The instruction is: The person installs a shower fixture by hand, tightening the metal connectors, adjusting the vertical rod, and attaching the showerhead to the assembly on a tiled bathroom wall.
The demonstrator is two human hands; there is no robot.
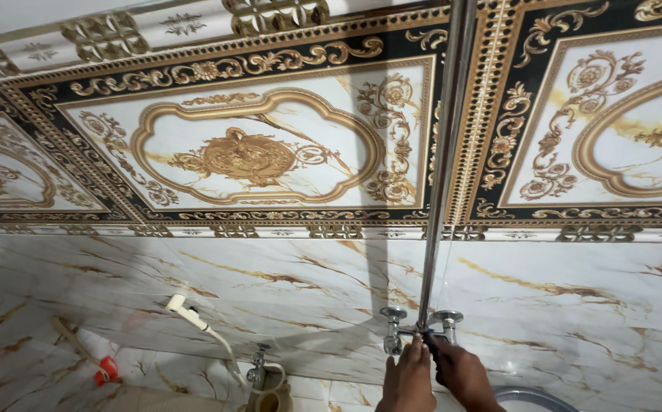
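A chrome shower pipe (pixel 439 175) runs up the tiled wall from a mixer fitting (pixel 415 324) that has a round knob on each side. Both of my hands are low in the view, right at that fitting. The fingers of my left hand (pixel 407 379) reach up and grip the fitting at the foot of the pipe. My right hand (pixel 462 375) is closed around a dark-handled tool (pixel 432 345) whose head sits against the fitting. The tool's jaws are hidden behind my fingers.
A white hand sprayer (pixel 186 309) with a hose hangs on the wall at lower left, above a small tap (pixel 257 371). A red object (pixel 106 371) lies further left. A curved metal rim (pixel 529 394) shows at bottom right. Ornate gold and black tiles cover the upper wall.
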